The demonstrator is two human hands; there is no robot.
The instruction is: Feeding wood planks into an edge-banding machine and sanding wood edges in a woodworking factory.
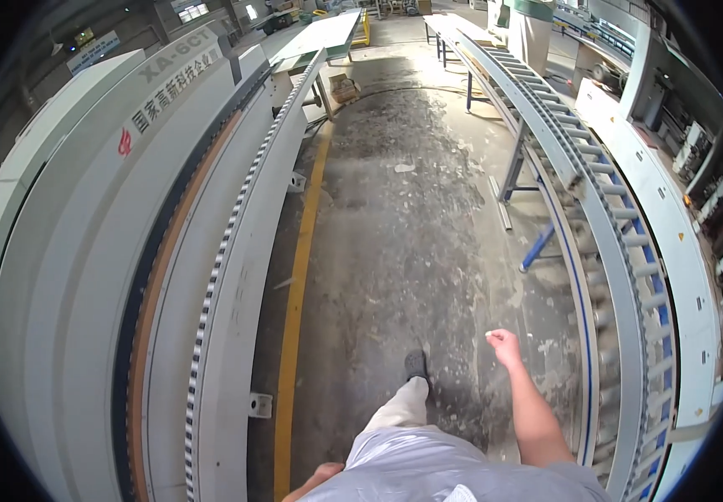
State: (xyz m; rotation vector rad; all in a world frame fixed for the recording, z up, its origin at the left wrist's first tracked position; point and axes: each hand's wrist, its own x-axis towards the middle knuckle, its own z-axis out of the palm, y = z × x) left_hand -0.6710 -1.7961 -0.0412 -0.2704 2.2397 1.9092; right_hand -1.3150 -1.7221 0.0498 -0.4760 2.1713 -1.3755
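Note:
My right hand [505, 346] hangs over the floor, right of my body, with its fingers curled together. A tiny pale spot shows at the fingertips; whether it is a held thing or light on the skin is unclear. The nearest thing to this hand is the roller conveyor [620, 269] on my right, and the two do not touch. My left hand [324, 473] is low beside my grey shirt [428, 460], partly cut off, and its fingers are hidden. It is above the yellow floor line [301, 276], near the long white machine [68, 243].
A narrow walkway of stained concrete floor [403, 226] runs ahead between the machine and the conveyor. Blue conveyor legs [537, 248] and a loose metal strip [500, 203] stand or lie at its right side. Ahead left is a white-topped table [315, 38], with a brown sack [344, 89] nearby.

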